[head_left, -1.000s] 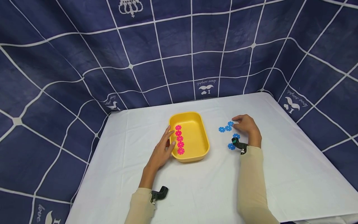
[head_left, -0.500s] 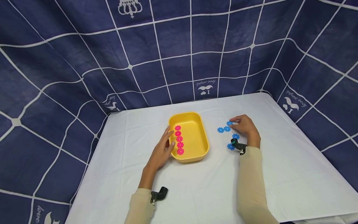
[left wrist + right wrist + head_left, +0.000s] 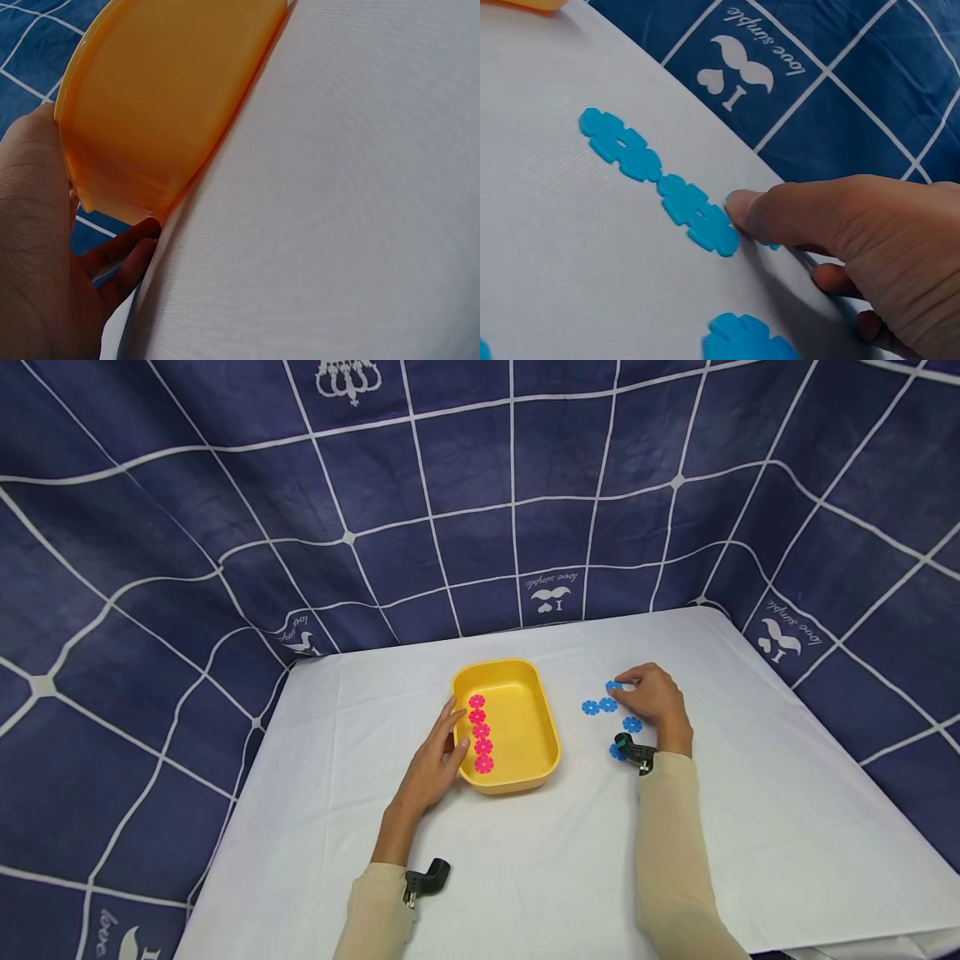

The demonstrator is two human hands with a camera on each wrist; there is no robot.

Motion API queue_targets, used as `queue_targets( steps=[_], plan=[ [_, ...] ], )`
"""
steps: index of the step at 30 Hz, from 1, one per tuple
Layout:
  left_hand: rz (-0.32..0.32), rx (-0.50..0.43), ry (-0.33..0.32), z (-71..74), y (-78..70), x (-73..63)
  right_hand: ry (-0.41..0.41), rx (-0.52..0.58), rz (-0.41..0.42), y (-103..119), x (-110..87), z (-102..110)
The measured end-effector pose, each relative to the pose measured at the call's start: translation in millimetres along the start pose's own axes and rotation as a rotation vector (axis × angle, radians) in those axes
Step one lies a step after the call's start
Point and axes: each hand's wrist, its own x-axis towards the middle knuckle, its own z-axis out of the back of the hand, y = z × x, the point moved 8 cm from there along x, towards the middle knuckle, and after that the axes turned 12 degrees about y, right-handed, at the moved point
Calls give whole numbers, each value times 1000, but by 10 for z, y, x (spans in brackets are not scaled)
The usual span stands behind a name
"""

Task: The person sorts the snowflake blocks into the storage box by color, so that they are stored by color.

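Note:
Thumb at the rim and fingers against the outer wall, my left hand [image 3: 432,766] grips the left side of a yellow plastic tray [image 3: 552,727]. In the left wrist view, the tray's outer wall [image 3: 172,97] fills the top. A column of several pink snowflake discs [image 3: 481,731] lies inside along its left wall. To the right of the tray, my right hand [image 3: 654,695] pinches a blue snowflake disc [image 3: 612,686] at thumb and fingertips; the right wrist view shows this disc mostly hidden behind the thumb. Two flat blue discs [image 3: 697,214] lie end to end beside it.
Nearer the right wrist another blue disc [image 3: 632,724] rests on the white tablecloth [image 3: 525,877]. One more blue disc [image 3: 617,752] is partly covered by the black wrist camera [image 3: 634,750]. A dark blue checked curtain [image 3: 480,527] hangs behind the table and along its sides.
My right hand has shifted slightly left and away, and the pinched blue disc has moved a little toward the far side. My left hand and the tray stay in place.

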Motion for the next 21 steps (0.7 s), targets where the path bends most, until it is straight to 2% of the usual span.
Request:
queue_targets(
  steps=[8, 21],
  plan=[
    [7, 4, 3, 2, 1, 16, -20, -4, -7, 25, -8, 17],
    [5, -4, 7, 8, 9, -2, -66, 32, 42, 157, -112, 224]
  ],
)
